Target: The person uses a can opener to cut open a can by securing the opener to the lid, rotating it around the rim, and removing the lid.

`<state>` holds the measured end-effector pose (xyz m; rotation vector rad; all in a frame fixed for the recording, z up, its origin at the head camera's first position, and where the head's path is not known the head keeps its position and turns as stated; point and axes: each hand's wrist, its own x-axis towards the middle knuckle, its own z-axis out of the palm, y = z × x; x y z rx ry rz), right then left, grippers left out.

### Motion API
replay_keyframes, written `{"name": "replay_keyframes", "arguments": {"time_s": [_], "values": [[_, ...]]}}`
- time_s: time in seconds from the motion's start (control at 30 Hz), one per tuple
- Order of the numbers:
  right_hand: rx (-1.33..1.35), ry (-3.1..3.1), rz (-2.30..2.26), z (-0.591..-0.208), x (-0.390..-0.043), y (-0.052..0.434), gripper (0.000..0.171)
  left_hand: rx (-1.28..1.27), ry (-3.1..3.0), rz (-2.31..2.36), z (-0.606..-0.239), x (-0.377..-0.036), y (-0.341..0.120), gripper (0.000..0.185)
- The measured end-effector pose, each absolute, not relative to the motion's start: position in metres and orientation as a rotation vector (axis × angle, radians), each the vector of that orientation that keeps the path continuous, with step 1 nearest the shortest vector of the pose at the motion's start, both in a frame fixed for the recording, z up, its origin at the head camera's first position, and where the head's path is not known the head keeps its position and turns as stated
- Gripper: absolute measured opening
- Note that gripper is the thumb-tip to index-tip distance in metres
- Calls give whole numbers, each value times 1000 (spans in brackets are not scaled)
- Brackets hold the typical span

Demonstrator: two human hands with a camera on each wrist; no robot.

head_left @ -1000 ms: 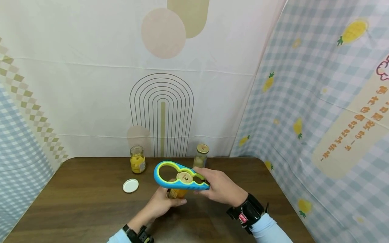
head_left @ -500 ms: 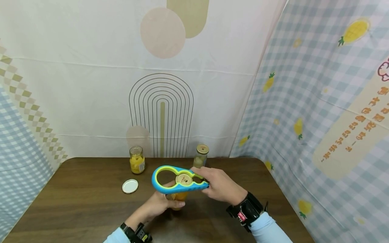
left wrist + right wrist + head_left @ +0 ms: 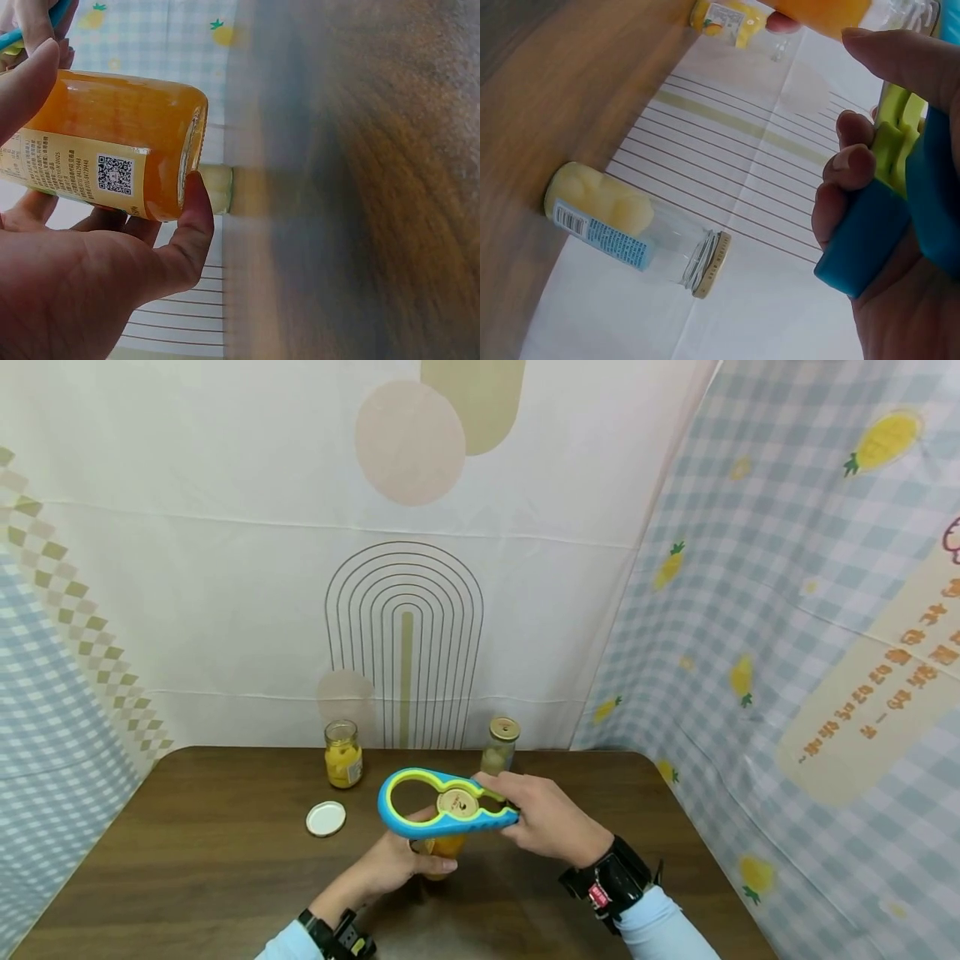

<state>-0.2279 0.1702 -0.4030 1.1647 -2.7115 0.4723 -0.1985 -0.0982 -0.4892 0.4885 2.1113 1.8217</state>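
My left hand [image 3: 408, 864] grips a small glass jar of orange-yellow contents [image 3: 444, 845] just above the brown table; in the left wrist view the jar [image 3: 112, 154] lies across my curled fingers and thumb. A blue and green multi-ring jar opener [image 3: 415, 800] sits over the jar's gold lid [image 3: 459, 802], which fills the middle ring. My right hand [image 3: 525, 818] grips the opener's narrow end, and the right wrist view shows my fingers curled round its blue handle [image 3: 889, 225].
At the back of the table [image 3: 187, 877] stand an open jar of yellow fruit [image 3: 342, 753] and a jar with a gold lid [image 3: 499, 745], pale fruit inside [image 3: 622, 225]. A white lid [image 3: 326, 818] lies flat at left. Fabric backdrops close in behind and at right.
The opener's wide ring has dipped slightly lower and left over the jar. Both hands keep their grips and stay in place.
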Motion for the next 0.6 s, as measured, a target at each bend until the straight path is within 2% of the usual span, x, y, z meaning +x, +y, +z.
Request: {"name": "replay_keyframes", "arguments": {"time_s": [0.37, 0.6], "values": [[1139, -2677, 534, -404, -229, 174, 63, 442, 2094, 1849, -494, -199, -97, 74], [1099, -2656, 568, -405, -229, 180, 64, 392, 2131, 1839, -495, -199, -99, 64]]}}
